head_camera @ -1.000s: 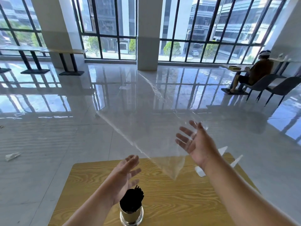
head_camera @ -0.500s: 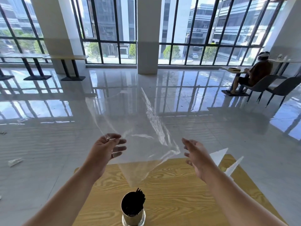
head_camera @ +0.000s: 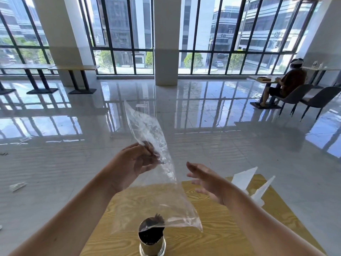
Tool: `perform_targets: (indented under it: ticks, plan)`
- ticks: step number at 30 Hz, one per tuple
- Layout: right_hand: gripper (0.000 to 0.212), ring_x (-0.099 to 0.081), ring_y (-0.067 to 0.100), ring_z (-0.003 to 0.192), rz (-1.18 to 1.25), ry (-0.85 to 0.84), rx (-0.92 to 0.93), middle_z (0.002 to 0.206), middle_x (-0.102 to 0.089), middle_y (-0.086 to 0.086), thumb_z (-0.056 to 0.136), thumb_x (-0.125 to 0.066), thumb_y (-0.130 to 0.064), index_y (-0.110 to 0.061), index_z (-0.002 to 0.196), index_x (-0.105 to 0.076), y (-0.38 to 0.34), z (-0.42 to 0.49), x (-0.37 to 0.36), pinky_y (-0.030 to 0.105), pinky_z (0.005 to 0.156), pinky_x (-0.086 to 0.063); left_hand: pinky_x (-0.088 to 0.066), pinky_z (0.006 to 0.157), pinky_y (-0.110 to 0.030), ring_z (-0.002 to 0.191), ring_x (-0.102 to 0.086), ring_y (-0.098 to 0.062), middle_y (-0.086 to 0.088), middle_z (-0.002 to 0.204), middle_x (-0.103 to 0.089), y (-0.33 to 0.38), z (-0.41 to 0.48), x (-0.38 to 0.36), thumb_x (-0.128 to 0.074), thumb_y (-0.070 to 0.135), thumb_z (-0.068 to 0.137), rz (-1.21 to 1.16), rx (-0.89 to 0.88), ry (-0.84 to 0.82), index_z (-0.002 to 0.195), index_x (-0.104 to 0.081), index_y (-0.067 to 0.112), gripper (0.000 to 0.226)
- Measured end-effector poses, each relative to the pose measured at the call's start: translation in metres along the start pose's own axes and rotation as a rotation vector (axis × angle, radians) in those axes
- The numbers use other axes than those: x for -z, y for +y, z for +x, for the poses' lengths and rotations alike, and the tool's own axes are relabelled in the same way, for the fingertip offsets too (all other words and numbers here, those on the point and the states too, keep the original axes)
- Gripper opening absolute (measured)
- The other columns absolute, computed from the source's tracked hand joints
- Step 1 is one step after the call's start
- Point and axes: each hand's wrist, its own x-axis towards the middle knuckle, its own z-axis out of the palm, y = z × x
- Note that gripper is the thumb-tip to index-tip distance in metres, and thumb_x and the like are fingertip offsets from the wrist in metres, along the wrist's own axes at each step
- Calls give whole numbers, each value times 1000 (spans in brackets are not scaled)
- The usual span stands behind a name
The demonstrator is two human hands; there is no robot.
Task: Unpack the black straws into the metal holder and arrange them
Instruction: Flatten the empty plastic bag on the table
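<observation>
Clear plastic bag (head_camera: 158, 182), apparently empty, pinched in left hand (head_camera: 132, 163) fingers above metal holder (head_camera: 152, 244). Black straws (head_camera: 151, 231) already stand inside holder. Right hand (head_camera: 206, 180) spread wide beside bag, likely to crumple it.

Your black straws (head_camera: 151, 232) are all bunched upright in the shiny round metal holder (head_camera: 152, 245), which sits at the near edge of the scene, center. Looks like a few tips poke up higher on the far right side of the bundle.
</observation>
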Motion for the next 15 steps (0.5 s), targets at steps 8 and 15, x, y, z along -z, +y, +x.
perform_targets:
  ticks: [8,15]
  plan:
    - [71,-69,20,81,369,-343,-155,96,-77,9,89,-71,-68,-12,132,-73,3,3,-4,37,74,-61,-60,98,-51,112,-74,-38,-19,118,-77,16,3,-3,-54,8,82,-28,23,-141,75,-64,14,14]
    - [16,-52,14,43,472,-62,81,67,-64,8,83,-73,-6,-15,91,-84,-20,2,22,21,43,-42,-44,43,-23,47,-56,-13,-7,73,-72,-11,16,36,-60,5,100,211,35,356,86,-78,15,25]
